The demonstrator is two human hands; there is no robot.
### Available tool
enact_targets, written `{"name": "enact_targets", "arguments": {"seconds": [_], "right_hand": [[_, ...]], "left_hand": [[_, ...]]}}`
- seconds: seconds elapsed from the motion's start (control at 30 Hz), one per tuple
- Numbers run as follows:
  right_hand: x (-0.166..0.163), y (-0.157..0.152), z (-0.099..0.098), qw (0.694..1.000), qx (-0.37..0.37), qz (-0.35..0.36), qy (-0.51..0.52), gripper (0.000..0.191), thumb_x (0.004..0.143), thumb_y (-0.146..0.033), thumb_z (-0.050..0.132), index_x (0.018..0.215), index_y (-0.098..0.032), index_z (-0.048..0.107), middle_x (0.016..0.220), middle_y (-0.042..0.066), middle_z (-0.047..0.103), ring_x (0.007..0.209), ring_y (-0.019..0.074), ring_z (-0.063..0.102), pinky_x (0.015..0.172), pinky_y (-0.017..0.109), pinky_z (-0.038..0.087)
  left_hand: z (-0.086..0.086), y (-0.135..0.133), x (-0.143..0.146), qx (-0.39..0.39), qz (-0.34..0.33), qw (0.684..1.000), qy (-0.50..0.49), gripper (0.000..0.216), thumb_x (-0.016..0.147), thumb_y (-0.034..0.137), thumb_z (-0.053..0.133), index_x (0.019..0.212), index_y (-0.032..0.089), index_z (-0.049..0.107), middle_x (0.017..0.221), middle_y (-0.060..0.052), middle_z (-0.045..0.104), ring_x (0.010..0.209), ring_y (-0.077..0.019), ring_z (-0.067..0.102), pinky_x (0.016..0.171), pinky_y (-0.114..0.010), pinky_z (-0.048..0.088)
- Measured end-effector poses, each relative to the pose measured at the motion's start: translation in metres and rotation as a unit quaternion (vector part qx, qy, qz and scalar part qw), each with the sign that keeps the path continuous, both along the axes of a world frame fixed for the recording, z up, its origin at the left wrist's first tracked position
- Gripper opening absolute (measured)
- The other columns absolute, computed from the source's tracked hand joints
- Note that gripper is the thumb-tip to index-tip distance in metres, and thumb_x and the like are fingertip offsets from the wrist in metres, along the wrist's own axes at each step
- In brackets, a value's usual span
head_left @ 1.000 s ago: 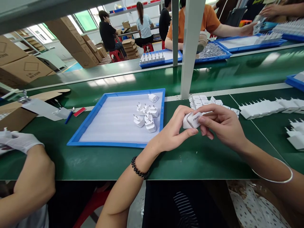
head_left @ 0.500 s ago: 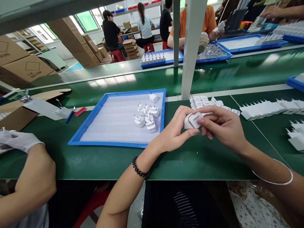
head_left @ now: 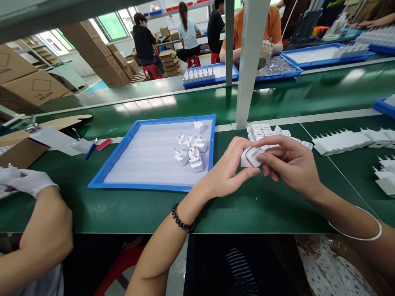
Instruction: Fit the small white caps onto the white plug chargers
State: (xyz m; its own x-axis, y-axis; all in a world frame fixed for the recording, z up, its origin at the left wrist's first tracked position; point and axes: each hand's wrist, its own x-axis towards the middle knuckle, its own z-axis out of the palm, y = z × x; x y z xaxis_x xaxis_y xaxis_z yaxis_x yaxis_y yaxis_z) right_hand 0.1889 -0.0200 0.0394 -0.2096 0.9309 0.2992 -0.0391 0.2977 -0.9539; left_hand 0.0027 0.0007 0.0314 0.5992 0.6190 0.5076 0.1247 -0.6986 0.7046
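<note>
Between my two hands is a white plug charger [head_left: 249, 158] with grey lettering on its face. My left hand [head_left: 226, 170] grips it from the left, thumb below and fingers behind. The thumb and fingers of my right hand [head_left: 285, 162] pinch its right side; some of those fingertips are hidden. Behind my hands, white charger pieces [head_left: 258, 133] lie grouped on the green table, partly covered by my fingers. Left of my left hand, a blue-rimmed tray [head_left: 138, 189] holds several white chargers [head_left: 195, 158], most with their pins up.
Rows of white chargers [head_left: 342, 142] stand at the right. A white post [head_left: 243, 82] rises behind my hands. At the left a co-worker's gloved hand [head_left: 33, 181] works near a cardboard box [head_left: 26, 158]. A blue pen [head_left: 91, 150] and a red piece [head_left: 104, 144] lie beyond the tray.
The charger has turned slightly in my hands, and more of its lettering is covered. My hands stay in nearly the same place. The co-worker's gloved hand at the left has shifted a little.
</note>
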Motion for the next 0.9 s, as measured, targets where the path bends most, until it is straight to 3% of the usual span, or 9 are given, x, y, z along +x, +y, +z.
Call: {"name": "enact_targets", "arguments": {"seconds": [0.9], "right_hand": [[0.0053,0.0048,0.0043,0.998,-0.06,0.032,-0.015,0.023,0.085,-0.032,0.075,0.098,-0.024,0.058,0.05,-0.006,0.062,0.034,0.0082,0.045,0.036,0.022,0.035]], "left_hand": [[-0.0043,0.0026,-0.0001,0.064,0.014,0.997,0.039,0.044,0.097,0.043,0.049,0.132,0.017,0.043,0.119,-0.014,0.05,0.11,-0.0256,0.049,0.096,-0.044,0.046]]}}
